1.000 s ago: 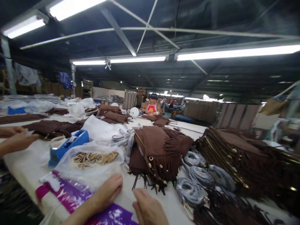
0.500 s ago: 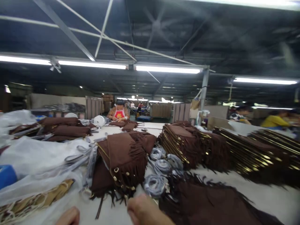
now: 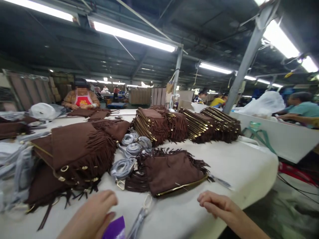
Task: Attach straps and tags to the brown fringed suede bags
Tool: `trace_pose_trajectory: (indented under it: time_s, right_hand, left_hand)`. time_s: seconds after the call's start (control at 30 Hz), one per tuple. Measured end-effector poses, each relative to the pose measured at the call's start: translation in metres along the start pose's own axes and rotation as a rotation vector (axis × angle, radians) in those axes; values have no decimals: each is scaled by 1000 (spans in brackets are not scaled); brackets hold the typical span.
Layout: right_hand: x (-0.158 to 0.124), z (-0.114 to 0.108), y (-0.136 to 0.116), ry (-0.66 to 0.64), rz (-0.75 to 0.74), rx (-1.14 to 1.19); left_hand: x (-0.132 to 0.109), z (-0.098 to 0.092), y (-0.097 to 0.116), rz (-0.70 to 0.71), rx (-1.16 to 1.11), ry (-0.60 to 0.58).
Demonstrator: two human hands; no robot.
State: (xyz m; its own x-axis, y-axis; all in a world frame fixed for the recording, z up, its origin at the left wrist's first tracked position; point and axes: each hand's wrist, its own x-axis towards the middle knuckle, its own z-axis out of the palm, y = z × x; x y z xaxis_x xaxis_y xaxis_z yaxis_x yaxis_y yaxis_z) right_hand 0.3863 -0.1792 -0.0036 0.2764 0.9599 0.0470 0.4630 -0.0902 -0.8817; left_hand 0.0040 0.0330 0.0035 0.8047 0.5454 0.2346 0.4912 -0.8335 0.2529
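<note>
A brown fringed bag [image 3: 171, 171] with a gold zip edge lies flat on the white table [image 3: 239, 166]. My left hand [image 3: 93, 212] is over the table to its lower left, fingers loosely bent and apart, holding nothing visible. A purple piece [image 3: 115, 229] lies beside it, and a grey strap with a metal clip [image 3: 139, 219] is between my hands. Near the bag's lower right, my right hand [image 3: 216, 204] hovers with curled fingers; whether anything small is in them cannot be seen. Coiled grey straps [image 3: 122, 168] sit left of the bag.
Piled fringed bags [image 3: 74, 142] stand at the left, with more stacks [image 3: 196, 124] along the back. A person in a red apron [image 3: 83, 99] sits across the table. At the right are a metal post [image 3: 244, 66] and a white partition [image 3: 274, 136].
The view has turned right and down. Both hands have come further into view and are now wider apart. The flat bag, strap clip and purple piece show more fully.
</note>
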Motion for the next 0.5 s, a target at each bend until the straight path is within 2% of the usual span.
trace_pose_trajectory:
  time_s: [0.07, 0.1, 0.13, 0.2, 0.27, 0.33, 0.5]
  right_hand:
    - [-5, 3, 9, 57, 35, 21]
    - [-5, 6, 13, 89, 32, 30]
    - [-5, 7, 18, 115, 24, 47]
    - [-2, 9, 27, 135, 32, 119]
    - [3, 8, 31, 136, 67, 227]
    - [10, 6, 30, 124, 50, 283]
    - [41, 10, 9, 100, -58, 300]
  left_hand:
    - [48, 17, 58, 39, -26, -152]
    - [71, 26, 82, 63, -8, -180]
    - [92, 35, 101, 94, 34, -172]
    - [128, 49, 121, 108, 97, -161]
    - [155, 55, 122, 55, 113, -140]
    - [173, 55, 113, -17, 99, -101]
    - [185, 49, 89, -154, -185, 81]
